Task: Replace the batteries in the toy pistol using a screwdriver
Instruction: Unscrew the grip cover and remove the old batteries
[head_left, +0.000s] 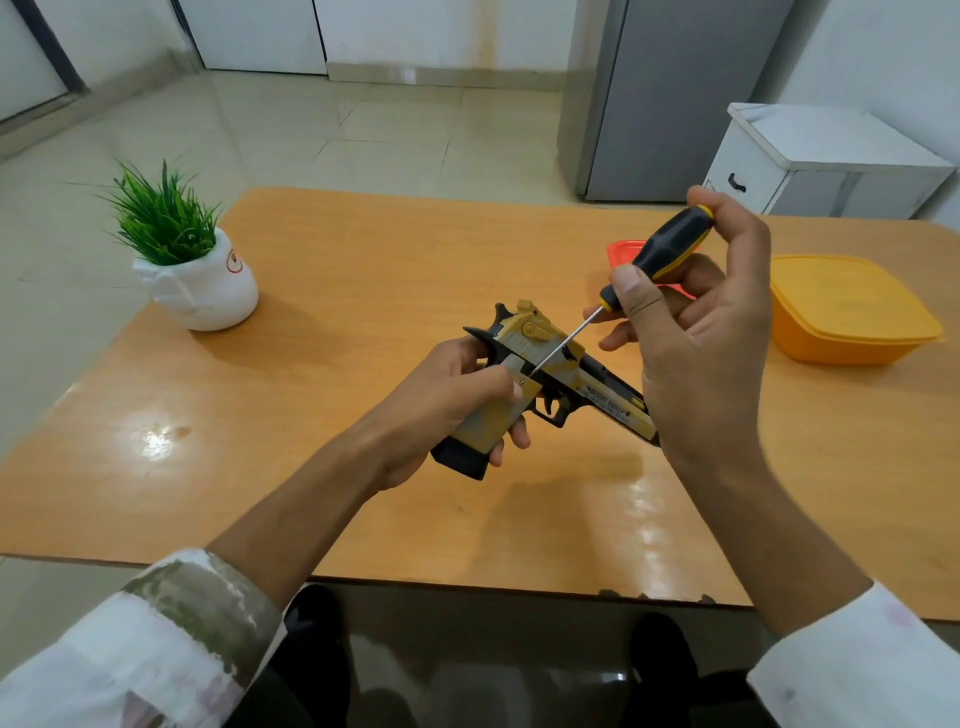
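While clear of the potted plant (192, 270) at the left of the table (311, 441), grips the toy pistol (561, 364) by its butt in the left hand (441, 400), fingers curled round it, above the table's middle, muzzle rightward. Pinches the screwdriver (670, 247) handle between thumb and fingers of the right hand (706, 353), tip at the butt's side panel. Shows red lid (623, 252) and orange container (852, 306) at far right.

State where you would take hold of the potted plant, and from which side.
Grip the white pot round its body, coming in from the side: the upright grass fills its top, so a grasp from above would probably crush leaves.
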